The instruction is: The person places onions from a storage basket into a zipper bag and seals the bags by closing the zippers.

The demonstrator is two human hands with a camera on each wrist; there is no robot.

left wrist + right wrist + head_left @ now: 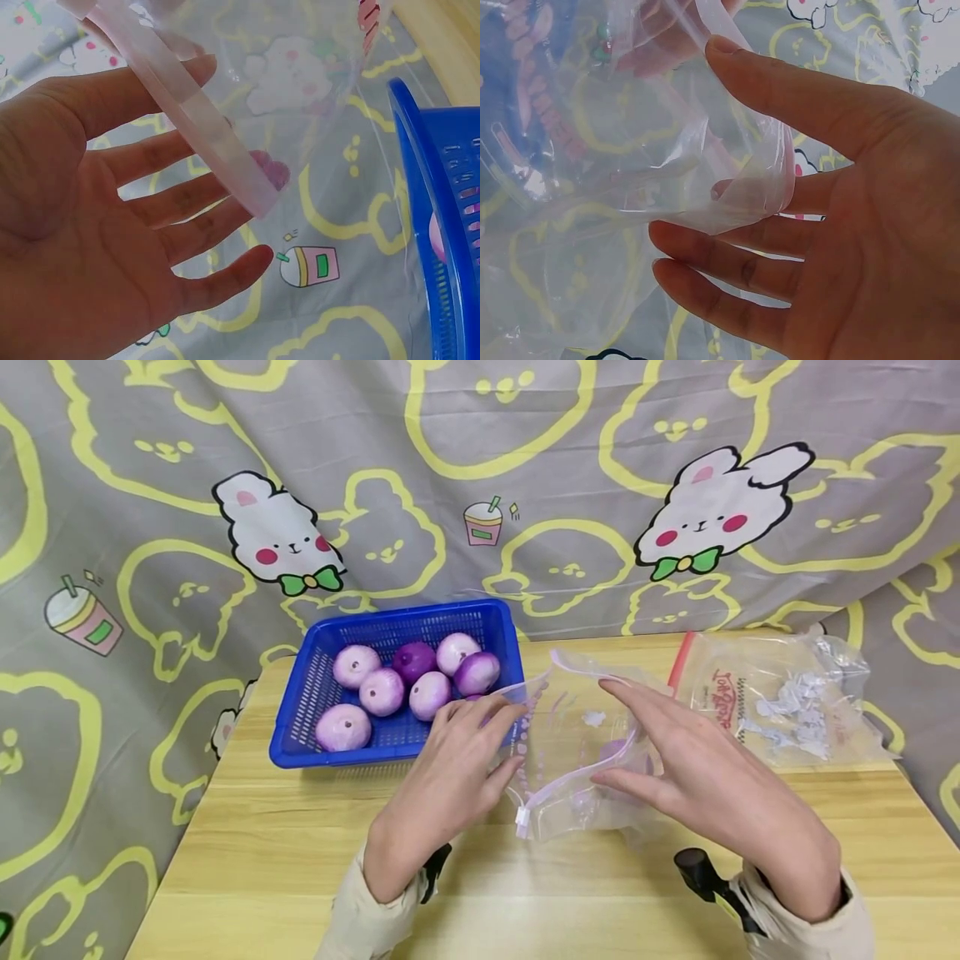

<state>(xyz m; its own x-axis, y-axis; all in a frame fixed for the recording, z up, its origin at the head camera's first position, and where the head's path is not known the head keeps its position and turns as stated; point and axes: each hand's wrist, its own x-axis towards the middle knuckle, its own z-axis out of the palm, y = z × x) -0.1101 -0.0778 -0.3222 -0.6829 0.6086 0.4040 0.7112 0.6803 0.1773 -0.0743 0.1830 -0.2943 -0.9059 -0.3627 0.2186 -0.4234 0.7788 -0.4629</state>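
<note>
At centre, left hand [459,762] and right hand [697,758], fingers extended, spread a clear bag [566,731], seemingly opening it; likely next need: a steady mouth. Centre left, a blue basket [300,757] holds onions [381,692].

Both hands [461,758] [693,758] face each other, loosely spread.

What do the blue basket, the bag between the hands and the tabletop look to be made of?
Blue basket: probably rigid plastic, slightly glossy, with regularly perforated walls.
Bag: thin, flexible plastic film, judging by its transparency, creases and shiny highlights.
Tabletop: smooth, pale wood grain; solid wood or laminate, unclear.
</note>
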